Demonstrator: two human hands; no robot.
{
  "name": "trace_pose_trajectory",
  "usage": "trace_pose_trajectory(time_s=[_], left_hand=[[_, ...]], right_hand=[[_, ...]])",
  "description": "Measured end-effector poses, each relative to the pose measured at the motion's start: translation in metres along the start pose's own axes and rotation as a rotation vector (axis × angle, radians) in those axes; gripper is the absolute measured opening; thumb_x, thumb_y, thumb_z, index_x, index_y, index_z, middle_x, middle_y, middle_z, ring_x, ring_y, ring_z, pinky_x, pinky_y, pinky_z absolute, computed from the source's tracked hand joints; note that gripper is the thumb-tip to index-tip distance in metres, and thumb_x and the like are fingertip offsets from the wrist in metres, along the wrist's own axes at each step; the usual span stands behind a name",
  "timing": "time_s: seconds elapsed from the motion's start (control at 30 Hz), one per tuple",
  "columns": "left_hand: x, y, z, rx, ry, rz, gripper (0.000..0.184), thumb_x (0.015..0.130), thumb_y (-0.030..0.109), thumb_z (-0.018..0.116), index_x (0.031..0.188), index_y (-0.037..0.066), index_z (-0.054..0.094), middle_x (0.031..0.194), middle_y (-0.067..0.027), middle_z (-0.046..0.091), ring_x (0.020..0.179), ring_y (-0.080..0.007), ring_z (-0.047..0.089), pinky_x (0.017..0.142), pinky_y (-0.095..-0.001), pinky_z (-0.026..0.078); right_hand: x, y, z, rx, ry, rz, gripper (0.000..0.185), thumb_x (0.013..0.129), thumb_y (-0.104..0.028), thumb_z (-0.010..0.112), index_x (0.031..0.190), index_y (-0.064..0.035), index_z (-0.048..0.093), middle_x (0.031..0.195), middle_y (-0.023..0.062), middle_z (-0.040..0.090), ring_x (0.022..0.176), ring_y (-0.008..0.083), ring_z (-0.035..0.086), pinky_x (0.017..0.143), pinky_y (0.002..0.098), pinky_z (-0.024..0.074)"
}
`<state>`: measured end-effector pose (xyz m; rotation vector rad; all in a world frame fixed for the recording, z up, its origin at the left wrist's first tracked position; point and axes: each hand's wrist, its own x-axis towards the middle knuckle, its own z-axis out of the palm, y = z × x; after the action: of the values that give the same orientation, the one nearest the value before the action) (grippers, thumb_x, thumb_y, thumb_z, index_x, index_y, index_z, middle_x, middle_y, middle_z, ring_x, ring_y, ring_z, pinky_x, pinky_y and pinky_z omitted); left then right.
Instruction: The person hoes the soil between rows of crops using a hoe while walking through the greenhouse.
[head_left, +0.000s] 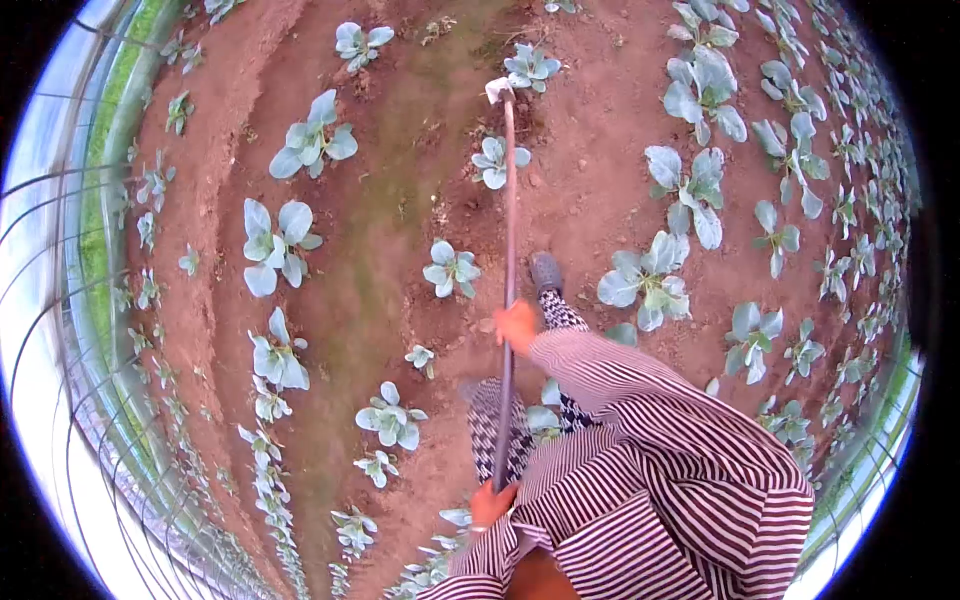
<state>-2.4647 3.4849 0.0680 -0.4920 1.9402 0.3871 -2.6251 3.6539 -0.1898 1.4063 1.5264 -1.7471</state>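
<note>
A long-handled hoe [510,200] runs up the middle of the head view, its pale blade at the far end, on the soil beside a leafy plant [532,67]. Partway along the handle my right hand [516,326] is closed round it. Lower down, my left hand [490,506] grips the handle near its lower end. Another blue-green plant [495,162] grows just left of the shaft, below the blade.
Rows of leafy plants [313,140] stand on both sides in reddish soil [590,200]. My shoe [546,272] is right of the handle, close to a plant [650,280]. Curved framework [75,400] lines the left edge.
</note>
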Motion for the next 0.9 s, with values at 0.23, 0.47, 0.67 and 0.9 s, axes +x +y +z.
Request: trace_pose_trajectory(time_s=[0.23,0.47,0.67,0.9], left_hand=[[-0.036,-0.041,-0.010,-0.023,0.146,0.099,0.039,0.070,0.041,0.065,0.076,0.003,0.061,0.058,-0.0167,0.057,0.055,-0.0283,0.058,0.052,-0.0384,0.044],[0.051,0.018,0.007,-0.229,0.096,0.165,0.039,0.070,0.037,0.063,0.077,-0.001,0.059,0.066,-0.0198,0.059,0.064,-0.0323,0.060,0.058,-0.0393,0.045],[0.042,-0.006,0.007,-0.126,-0.107,0.113,0.039,0.067,0.037,0.064,0.078,0.000,0.059,0.066,-0.0177,0.059,0.063,-0.0273,0.060,0.059,-0.0374,0.045],[-0.008,-0.069,-0.036,-0.145,0.017,0.084,0.040,0.067,0.035,0.064,0.091,0.003,0.061,0.073,-0.0182,0.062,0.070,-0.0258,0.062,0.063,-0.0357,0.047]], right_hand=[[-0.051,0.026,0.033,0.182,-0.073,-0.022,0.015,0.073,-0.010,0.055,0.067,0.0003,0.045,0.047,0.0096,0.049,0.034,0.0175,0.048,0.029,0.0322,0.0363],[-0.004,-0.106,0.009,-0.154,0.064,-0.255,0.017,0.068,-0.015,0.055,0.070,0.0017,0.050,0.051,0.0134,0.055,0.043,0.0222,0.056,0.043,0.0361,0.0452],[0.039,-0.007,-0.007,-0.460,0.012,-0.572,0.027,0.068,-0.018,0.052,0.049,0.0004,0.050,0.044,0.0105,0.051,0.038,0.0196,0.052,0.038,0.0339,0.0414],[-0.062,-0.015,0.050,0.085,0.105,-0.065,0.015,0.070,-0.010,0.054,0.063,0.0007,0.046,0.047,0.0100,0.048,0.034,0.0189,0.046,0.029,0.0322,0.0348]])
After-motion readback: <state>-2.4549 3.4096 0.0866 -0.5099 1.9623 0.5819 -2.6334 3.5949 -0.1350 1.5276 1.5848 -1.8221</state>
